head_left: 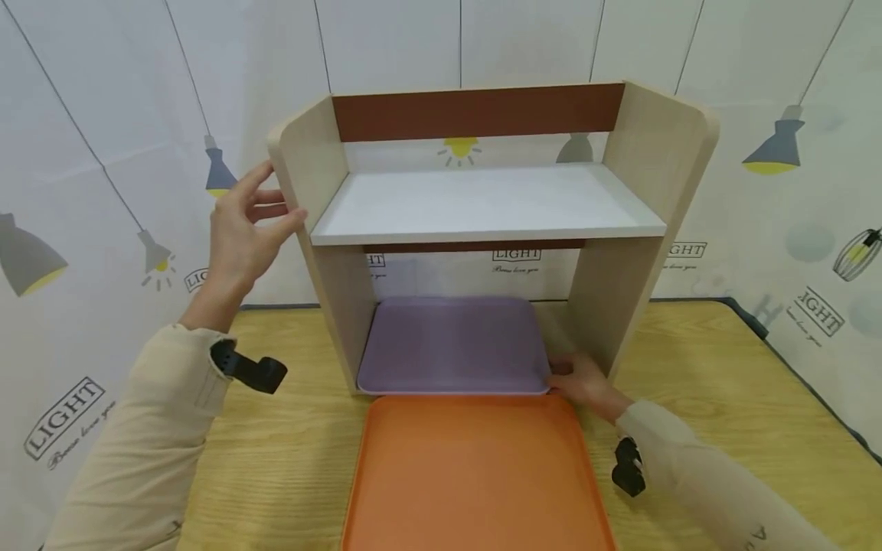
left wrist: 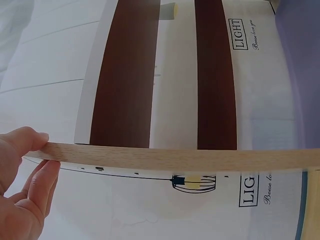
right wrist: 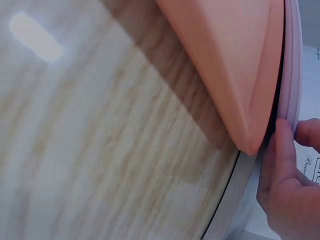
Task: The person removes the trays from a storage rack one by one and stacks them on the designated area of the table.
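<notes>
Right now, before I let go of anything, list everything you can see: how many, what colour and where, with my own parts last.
Shelf: one, pale wood, white and reddish-brown, on the table
Purple tray: one clearly seen, perhaps a stack, purple, in the shelf's lower space
Orange tray: one, orange, in front of the purple tray
Table: one, yellow wood-grain, under the shelf
Wall: one, white with printed lamps and lettering, behind the shelf
Wrist devices: two, black, one by each wrist
Sleeves: two, beige, on both arms
Left grip: one, bare, pinching the shelf's left side
Right grip: one, bare, pinching the purple tray's right front corner
</notes>
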Motion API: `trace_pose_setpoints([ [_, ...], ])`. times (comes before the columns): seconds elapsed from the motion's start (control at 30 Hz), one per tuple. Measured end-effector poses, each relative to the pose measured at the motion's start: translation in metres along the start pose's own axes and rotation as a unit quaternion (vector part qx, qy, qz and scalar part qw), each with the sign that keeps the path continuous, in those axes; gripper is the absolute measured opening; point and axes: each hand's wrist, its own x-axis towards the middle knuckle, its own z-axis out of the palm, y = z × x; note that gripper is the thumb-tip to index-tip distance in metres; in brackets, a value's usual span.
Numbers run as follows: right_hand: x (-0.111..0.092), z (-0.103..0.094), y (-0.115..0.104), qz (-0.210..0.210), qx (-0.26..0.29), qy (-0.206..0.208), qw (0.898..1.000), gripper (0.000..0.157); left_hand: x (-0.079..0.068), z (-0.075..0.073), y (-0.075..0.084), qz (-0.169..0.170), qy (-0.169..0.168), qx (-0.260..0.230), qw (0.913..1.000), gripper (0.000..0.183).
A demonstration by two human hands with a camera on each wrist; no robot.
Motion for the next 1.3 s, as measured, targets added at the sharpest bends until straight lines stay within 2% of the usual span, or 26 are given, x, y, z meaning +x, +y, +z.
trace_pose_setpoints([
  [0.1,-0.006,-0.001,0.001,-0.001,-0.019,0.007,1.0,0.041,0.0,0.001,0.0,0.002,0.0,-0.001,1.0,0.061],
  [0.3,-0.019,0.0,-0.003,0.005,0.008,-0.013,1.0,0.043,0.0,0.001,0.0,0.001,0.0,0.004,1.0,0.061],
  [0.53,-0.033,0.003,-0.003,-0.01,0.01,-0.005,1.0,0.037,0.0,0.001,-0.002,0.0,0.0,0.003,1.0,0.062],
  [0.7,-0.044,0.007,-0.004,-0.017,0.048,-0.014,0.999,0.038,0.0,0.001,-0.002,0.002,0.002,0.002,1.0,0.062],
  [0.8,-0.05,0.011,-0.006,-0.007,0.069,-0.01,0.998,0.042,0.0,0.001,-0.002,0.002,0.003,0.003,1.0,0.061],
  [1.0,-0.061,0.016,-0.01,0.027,0.067,-0.003,0.997,0.047,0.0,0.0,-0.001,0.001,0.006,0.004,1.0,0.061],
  [1.17,-0.072,0.021,-0.013,0.067,0.116,-0.012,0.991,0.056,0.001,0.001,-0.001,0.0,0.002,0.001,1.0,0.062],
  [1.3,-0.081,0.024,-0.014,0.077,0.155,-0.017,0.985,0.059,0.001,0.0,-0.001,-0.001,0.0,0.002,1.0,0.062],
])
